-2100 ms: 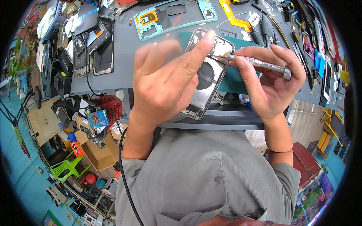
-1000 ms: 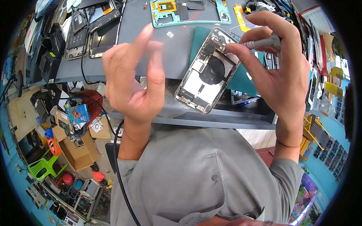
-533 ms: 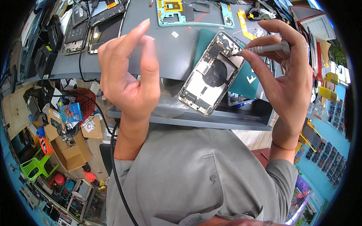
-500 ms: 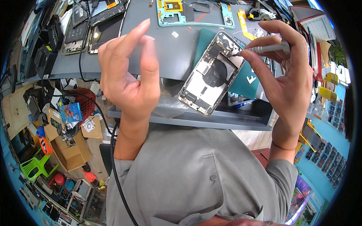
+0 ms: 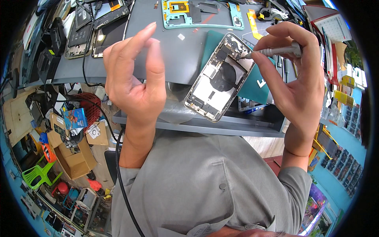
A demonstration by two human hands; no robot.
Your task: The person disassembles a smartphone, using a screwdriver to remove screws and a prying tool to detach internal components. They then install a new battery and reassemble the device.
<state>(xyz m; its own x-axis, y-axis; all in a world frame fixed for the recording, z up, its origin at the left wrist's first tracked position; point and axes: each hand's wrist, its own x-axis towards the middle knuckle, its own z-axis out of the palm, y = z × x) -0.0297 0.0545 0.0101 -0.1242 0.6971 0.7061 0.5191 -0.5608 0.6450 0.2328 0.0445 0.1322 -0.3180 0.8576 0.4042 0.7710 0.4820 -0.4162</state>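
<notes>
a: main item first. material, shape?

b: opened phone housing (image 5: 211,94): long slab, rounded corners, thin shiny metal rim. inside, smooth silvery-white backing, matte black disc (image 5: 223,79) at centre, little parts crowded at both ends, mostly too small to tell.

a: placed where?

b: between both hands, nearer the right. slanted, upper end leaning right, over flat teal mat (image 5: 250,91); lower end jutting past edge of smooth grey bench (image 5: 177,63), above open drawer (image 5: 221,129). translucent plastic-looking sheet (image 5: 175,112) just left of that end.

a: hands?

b: well apart. right hand (image 5: 299,85): clamped on slim grey screwdriver (image 5: 272,51), round barrel, pinched between thumb and fingers, tip angled into upper part of housing. exact contact at tip too small to tell. left hand (image 5: 134,81): raised left of housing, not touching it, unclenched, fingers loosely bent, thumb tip blurred.

a: round about?

b: beyond housing, flat turquoise phone frame (image 5: 177,26) with cut-out openings; to its right, thin yellow flex cable (image 5: 253,25). on bench at far left, dark dismantled phone (image 5: 79,37), flat; slim black cord (image 5: 84,65) drooping over bench edge nearby.
</notes>
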